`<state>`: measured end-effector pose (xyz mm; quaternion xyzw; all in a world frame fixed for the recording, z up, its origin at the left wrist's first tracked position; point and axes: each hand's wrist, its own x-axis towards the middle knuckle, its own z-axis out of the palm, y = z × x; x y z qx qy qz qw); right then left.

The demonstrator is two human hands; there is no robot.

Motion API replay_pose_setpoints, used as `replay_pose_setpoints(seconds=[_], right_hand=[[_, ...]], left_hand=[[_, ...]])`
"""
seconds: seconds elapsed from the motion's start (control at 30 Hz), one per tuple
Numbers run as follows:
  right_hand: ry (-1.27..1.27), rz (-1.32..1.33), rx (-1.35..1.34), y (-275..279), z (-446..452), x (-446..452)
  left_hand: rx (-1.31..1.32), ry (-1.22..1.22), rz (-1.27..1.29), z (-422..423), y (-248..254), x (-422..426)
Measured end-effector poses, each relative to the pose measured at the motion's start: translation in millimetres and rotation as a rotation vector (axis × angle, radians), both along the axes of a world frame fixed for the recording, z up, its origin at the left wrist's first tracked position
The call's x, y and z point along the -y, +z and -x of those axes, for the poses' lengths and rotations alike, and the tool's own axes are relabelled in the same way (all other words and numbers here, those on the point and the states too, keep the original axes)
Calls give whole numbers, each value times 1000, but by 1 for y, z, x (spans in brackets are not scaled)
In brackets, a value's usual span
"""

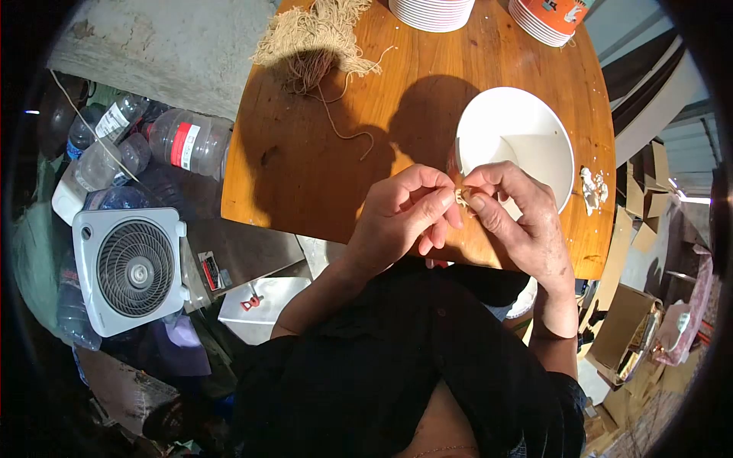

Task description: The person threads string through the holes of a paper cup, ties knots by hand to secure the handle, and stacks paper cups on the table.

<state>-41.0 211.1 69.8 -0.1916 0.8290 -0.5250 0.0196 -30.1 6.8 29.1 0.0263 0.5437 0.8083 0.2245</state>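
Observation:
My left hand (408,210) and my right hand (523,217) meet above the front edge of the wooden table. A small cream-coloured piece (461,198) with a brownish edge sits between their fingertips; its kind is too small to make out. Thumb and forefinger of each hand pinch it from opposite sides. Just behind my right hand, a large white paper tub (534,126) has its wide mouth facing me. Part of its rim is hidden by my fingers. White crumpled scraps (594,189) lie to the right of the tub.
A bundle of tan yarn (317,38) with a loose strand lies at the table's far left. Stacked paper tubs (433,11) and an orange stack (546,19) stand at the back. Left of the table are a box fan (137,267) and plastic bottles (187,141); cardboard boxes (622,328) are at right.

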Motion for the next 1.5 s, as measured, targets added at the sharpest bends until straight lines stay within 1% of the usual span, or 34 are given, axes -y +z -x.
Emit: replay_pose_setpoints(seconds=[0.1, 0.17, 0.23, 0.3, 0.47, 0.63, 0.7, 0.77, 0.9, 1.03, 1.13, 1.2, 1.33, 1.5], right_hand=[[42, -30, 33, 4, 1, -3], [104, -109, -72, 4, 4, -3], [95, -109, -75, 4, 3, -2], [89, -107, -77, 3, 3, -1], [87, -99, -118, 0, 5, -2], [59, -96, -101, 3, 3, 3], [40, -93, -104, 2, 3, 3], [51, -145, -215, -2, 4, 1], [38, -162, -187, 0, 3, 2], [28, -187, -220, -1, 3, 2], [16, -202, -227, 1, 3, 3], [13, -208, -232, 2, 3, 4], [2, -200, -229, 1, 3, 4], [15, -206, -227, -1, 3, 3]], left_hand=[[20, 0, -34, 1, -1, 1], [-9, 11, -7, 1, -2, -2], [-38, 22, 20, 0, -3, -2], [-2, 6, -68, 1, -4, -1], [31, 10, -79, 2, 0, -1], [48, -4, -96, 2, 4, -1], [51, -9, -83, 2, 4, -1], [43, -14, -64, 2, 5, -1], [-25, -22, 19, 0, 2, 0], [-33, -14, 19, 0, 3, -1], [-7, -1, -51, 0, 3, 0], [-35, -6, 18, 0, 6, -1], [-41, -3, 35, 0, 3, -1], [47, 7, -1, 1, 3, -1]])
